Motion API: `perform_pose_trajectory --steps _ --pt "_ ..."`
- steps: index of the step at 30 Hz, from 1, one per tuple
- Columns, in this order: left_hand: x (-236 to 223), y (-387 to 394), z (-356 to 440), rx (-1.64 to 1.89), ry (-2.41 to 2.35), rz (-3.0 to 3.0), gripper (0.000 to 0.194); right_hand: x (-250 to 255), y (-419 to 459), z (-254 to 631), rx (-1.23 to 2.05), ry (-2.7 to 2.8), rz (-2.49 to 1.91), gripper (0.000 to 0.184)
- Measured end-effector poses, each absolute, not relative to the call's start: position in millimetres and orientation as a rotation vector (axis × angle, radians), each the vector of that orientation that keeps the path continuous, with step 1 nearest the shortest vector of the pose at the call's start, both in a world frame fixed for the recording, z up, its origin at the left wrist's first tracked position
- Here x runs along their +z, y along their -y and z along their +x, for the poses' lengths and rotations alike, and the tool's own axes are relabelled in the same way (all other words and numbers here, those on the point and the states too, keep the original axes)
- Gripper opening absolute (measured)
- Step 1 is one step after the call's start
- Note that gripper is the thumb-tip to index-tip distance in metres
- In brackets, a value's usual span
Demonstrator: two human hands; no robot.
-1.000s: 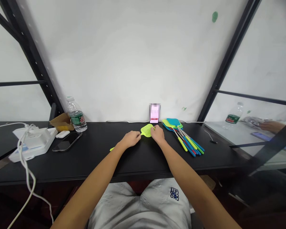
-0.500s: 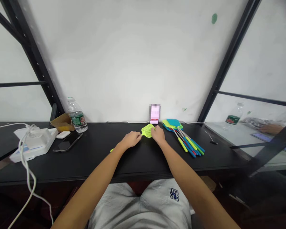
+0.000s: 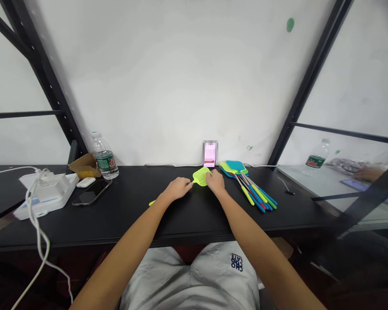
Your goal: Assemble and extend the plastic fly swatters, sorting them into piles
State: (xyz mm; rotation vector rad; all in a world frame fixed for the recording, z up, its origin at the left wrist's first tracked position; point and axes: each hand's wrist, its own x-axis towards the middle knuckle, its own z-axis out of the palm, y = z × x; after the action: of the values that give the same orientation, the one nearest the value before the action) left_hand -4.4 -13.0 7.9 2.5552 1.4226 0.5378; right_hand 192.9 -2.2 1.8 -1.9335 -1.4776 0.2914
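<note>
A yellow-green fly swatter [image 3: 200, 177] lies across the middle of the black table [image 3: 132, 215]. My left hand [image 3: 179, 188] is closed around its shaft just below the mesh head. My right hand [image 3: 216, 181] pinches the right edge of the mesh head. The end of its handle [image 3: 152, 202] pokes out left of my left wrist. A stack of several swatters [image 3: 248, 185] in blue, green, yellow and red lies just right of my right hand.
A phone [image 3: 210, 153] stands propped against the wall behind the swatter. At the left are a water bottle [image 3: 104, 156], a cardboard box [image 3: 83, 165], a dark phone [image 3: 92, 192], a white case [image 3: 85, 182] and a white charger with cables [image 3: 43, 192]. Another person's hand [image 3: 368, 173] rests on the neighbouring table.
</note>
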Motion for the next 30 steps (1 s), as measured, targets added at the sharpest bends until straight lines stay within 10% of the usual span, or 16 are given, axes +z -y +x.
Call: perform_pose_trajectory --steps 30 --pt "6 25 10 0.524 -1.35 2.665 0.033 5 3 200 0.241 1.491 -2.075 0.041"
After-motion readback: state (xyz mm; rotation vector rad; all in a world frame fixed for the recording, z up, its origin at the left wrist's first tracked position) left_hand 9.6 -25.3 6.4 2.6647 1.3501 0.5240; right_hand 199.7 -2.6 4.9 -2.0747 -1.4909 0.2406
